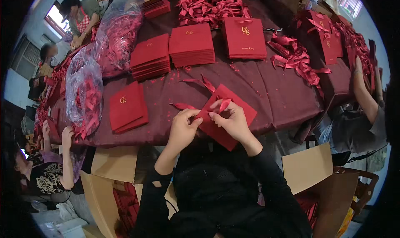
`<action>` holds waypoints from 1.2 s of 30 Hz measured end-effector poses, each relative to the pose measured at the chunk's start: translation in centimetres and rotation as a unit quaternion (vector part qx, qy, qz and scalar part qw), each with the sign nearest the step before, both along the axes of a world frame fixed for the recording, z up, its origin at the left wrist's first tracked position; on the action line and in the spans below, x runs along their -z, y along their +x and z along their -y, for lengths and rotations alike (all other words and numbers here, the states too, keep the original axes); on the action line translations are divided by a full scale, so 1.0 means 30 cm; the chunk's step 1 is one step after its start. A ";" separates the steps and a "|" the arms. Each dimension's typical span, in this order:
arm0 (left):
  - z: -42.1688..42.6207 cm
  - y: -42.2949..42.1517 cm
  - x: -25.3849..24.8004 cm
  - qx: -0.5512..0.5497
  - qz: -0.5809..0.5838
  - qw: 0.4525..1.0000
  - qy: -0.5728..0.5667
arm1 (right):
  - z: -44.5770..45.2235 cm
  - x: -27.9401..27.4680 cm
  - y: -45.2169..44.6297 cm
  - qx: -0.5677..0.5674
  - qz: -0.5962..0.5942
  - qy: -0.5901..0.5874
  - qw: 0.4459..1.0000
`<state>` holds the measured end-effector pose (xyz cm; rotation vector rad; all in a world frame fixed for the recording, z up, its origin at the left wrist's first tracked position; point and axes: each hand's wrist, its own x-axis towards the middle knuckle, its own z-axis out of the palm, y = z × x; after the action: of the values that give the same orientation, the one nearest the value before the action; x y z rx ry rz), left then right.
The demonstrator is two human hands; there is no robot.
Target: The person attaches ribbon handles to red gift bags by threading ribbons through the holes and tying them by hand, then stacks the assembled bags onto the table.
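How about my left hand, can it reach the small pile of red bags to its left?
Probably yes: nothing stands between the left hand and the pile, though that hand is holding a red bag.

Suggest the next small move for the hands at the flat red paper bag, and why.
Probably the right hand should gently draw the shiny red ribbon snug: it stands out loosely at that hand, while the left hand holds the edge of the flat red paper bag.

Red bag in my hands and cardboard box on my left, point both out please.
Red bag (221,136): head view, on its lower part.
Cardboard box (114,163): head view, on its open flap.
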<state>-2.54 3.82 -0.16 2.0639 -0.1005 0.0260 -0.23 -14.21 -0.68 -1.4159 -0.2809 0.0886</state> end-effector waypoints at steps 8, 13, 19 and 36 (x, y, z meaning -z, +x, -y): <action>-0.002 0.001 -0.010 0.008 0.016 1.000 0.012 | 0.008 0.006 -0.001 -0.056 -0.066 -0.056 0.995; -0.006 0.002 0.008 0.008 0.016 1.000 0.002 | 0.004 0.003 -0.004 -0.060 -0.058 -0.038 0.996; -0.004 0.001 -0.006 0.008 0.010 1.000 -0.001 | 0.004 0.013 -0.010 -0.035 -0.048 -0.042 0.997; 0.014 -0.017 -0.036 0.006 0.031 0.999 0.019 | -0.048 0.054 -0.027 0.062 0.206 -0.223 0.951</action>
<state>-3.05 3.41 0.91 2.0998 -0.1528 0.0813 -1.04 -12.78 -2.31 -1.8972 -0.5393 -0.2676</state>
